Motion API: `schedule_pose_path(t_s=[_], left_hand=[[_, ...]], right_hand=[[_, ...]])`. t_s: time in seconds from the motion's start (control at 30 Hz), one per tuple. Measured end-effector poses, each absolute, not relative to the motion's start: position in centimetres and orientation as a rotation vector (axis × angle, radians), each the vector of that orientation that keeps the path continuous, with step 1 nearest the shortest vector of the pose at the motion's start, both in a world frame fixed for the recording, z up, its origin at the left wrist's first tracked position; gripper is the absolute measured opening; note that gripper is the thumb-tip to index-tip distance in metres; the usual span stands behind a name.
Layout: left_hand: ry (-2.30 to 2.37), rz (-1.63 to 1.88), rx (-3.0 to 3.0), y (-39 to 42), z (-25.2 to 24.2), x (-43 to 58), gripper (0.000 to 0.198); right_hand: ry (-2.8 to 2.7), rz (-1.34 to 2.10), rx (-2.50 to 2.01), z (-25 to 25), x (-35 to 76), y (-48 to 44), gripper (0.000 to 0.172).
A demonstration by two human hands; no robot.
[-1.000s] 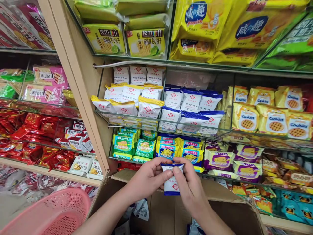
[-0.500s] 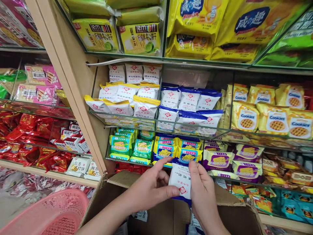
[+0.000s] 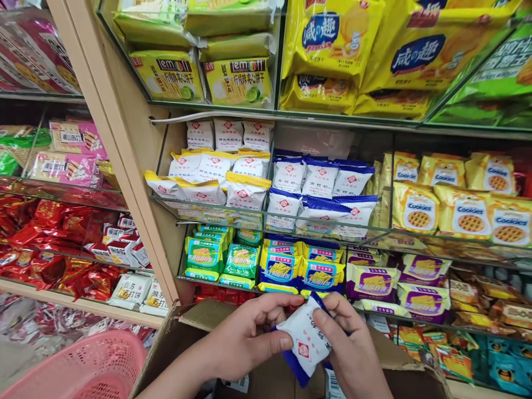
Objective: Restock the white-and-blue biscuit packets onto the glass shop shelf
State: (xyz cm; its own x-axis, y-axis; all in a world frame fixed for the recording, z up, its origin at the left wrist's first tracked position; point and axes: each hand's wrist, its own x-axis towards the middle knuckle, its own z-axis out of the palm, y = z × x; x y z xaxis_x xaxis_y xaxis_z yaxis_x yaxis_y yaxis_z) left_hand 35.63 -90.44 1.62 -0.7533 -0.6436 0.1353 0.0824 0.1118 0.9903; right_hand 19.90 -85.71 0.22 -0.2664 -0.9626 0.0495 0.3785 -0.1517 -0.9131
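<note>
Between my two hands is a small white biscuit packet (image 3: pixel 306 338) with blue crimped ends and a red diamond mark, tilted above an open cardboard box. My left hand (image 3: pixel 253 332) pinches its left side, thumb on the front face. On the packet's upper right, my right hand (image 3: pixel 347 338) grips with the thumb pressed on the front; its fingers go behind. Matching blue-ended packets (image 3: pixel 318 180) stand in rows on the shelf straight ahead. Yellow-ended white packets (image 3: pixel 249 188) sit left of them.
Under my hands is the cardboard box (image 3: pixel 195 317), with flaps raised and some packets inside. A pink plastic basket (image 3: pixel 83 366) stands at lower left. Glass-fronted shelves hold yellow cracker bags (image 3: pixel 332 39), cookie packs (image 3: pixel 461 205) and green packs (image 3: pixel 203 257). A wooden upright (image 3: pixel 112 149) divides the shelving.
The packet has turned and tilted in my hands, its upper end now leaning right of where it was. Both hands sit slightly lower in view, and the shelves appear a little lower too.
</note>
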Motion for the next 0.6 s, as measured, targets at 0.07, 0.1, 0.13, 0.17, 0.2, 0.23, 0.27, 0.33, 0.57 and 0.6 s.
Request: schedule_pose_path(t_s=[0.07,0.1,0.13,0.17,0.2,0.23,0.27,0.33,0.57,0.6], left_hand=[[-1.771,-1.679,0.533,-90.5,1.7,35.6,0.042],[-1.745,-1.695,0.536,-90.4,1.8,35.6,0.044],[-1.728,-1.733,0.541,-90.3,1.9,35.5,0.049],[-1.722,-1.783,0.546,-90.2,2.1,35.4,0.055],[-1.721,-1.832,0.551,-90.0,2.2,35.4,0.061],[-1.727,-1.877,0.555,-89.9,2.3,35.3,0.066],[-1.73,-1.906,0.553,-89.8,2.4,35.2,0.07],[-1.73,-1.916,0.527,-89.7,2.3,35.3,0.069],[-1.759,-1.886,0.506,-90.4,1.8,36.0,0.05],[-1.793,-1.856,0.53,-90.4,1.9,36.1,0.047]], right_hand=[[0.983,-1.642,-0.775,0.3,20.1,-85.8,0.028],[0.977,-1.655,-0.748,0.3,20.1,-85.8,0.028],[0.979,-1.672,-0.725,0.3,20.2,-85.9,0.028],[0.986,-1.686,-0.712,0.4,20.2,-85.9,0.029],[0.994,-1.691,-0.713,0.4,20.1,-85.9,0.033],[1.002,-1.684,-0.727,0.4,20.0,-85.9,0.038],[1.011,-1.661,-0.751,0.4,19.8,-85.9,0.041],[1.016,-1.572,-0.814,0.3,19.2,-85.9,0.033],[0.911,-1.344,-0.934,-0.2,18.7,-86.1,0.027],[0.881,-1.289,-0.953,0.0,18.9,-86.0,0.027]])
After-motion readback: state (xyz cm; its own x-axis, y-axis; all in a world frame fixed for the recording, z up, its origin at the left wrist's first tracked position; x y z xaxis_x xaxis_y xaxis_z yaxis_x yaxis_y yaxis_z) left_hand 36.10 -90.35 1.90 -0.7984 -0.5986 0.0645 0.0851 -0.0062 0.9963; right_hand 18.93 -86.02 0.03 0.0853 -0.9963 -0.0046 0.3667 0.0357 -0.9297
